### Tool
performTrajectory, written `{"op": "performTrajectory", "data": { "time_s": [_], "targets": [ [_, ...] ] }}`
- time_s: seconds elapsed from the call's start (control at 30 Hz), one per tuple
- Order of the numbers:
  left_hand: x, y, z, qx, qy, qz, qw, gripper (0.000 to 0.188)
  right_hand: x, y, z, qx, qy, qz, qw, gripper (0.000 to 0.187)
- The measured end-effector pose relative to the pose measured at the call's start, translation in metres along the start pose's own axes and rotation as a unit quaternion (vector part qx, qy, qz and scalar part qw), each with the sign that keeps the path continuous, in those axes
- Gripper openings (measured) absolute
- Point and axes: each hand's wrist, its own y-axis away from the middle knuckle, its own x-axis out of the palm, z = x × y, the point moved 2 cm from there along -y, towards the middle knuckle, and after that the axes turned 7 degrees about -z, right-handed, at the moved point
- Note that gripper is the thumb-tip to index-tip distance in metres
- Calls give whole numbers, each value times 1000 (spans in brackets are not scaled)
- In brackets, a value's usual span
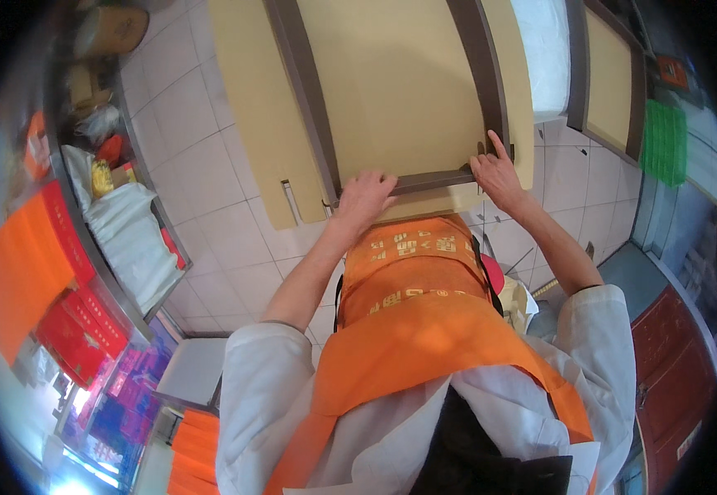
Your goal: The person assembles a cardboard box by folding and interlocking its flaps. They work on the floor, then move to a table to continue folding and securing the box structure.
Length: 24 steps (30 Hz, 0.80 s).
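In front of me lies a large tan cardboard sheet (391,91) with raised dark brown walls forming a shallow box. My left hand (362,202) is closed over the near left corner, its fingers bent across the near brown wall (433,180). At the near right corner, my right hand (499,176) grips the wall, with the index finger stretched up along the right brown side (484,70). A slot (290,202) shows in the sheet's left flap. The undersides of the corners are hidden from view.
A similar brown-edged cardboard box (610,74) stands at the far right beside a green crate (664,142). On the left, shelving holds white bags (132,239), orange sheets (24,264) and red packages (82,334). Pale floor tiles (210,206) lie below, and a dark red cabinet (676,371) stands right.
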Motion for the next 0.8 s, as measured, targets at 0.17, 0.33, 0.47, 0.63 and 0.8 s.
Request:
{"op": "performTrajectory", "data": {
  "time_s": [0.17, 0.33, 0.47, 0.63, 0.8],
  "targets": [
    [6, -15, -2, -28, 4, 61, 998, 32, 11, -7, -6, -13, -46, 26, 999, 22],
    [-7, -2, 2, -61, -81, 28, 994, 33, 13, -7, -10, -33, -82, -77, 993, 29],
    [-28, 24, 15, 4, -182, -60, 981, 30, 14, -6, -6, -27, -51, -75, 996, 23],
    [-18, 23, 27, -7, -180, 19, 984, 31, 23, -6, -8, -41, -7, 27, 999, 16],
    [-13, 36, 34, 11, -165, -43, 985, 35, 15, -12, -6, -63, -7, -200, 978, 19]
  ]
}}
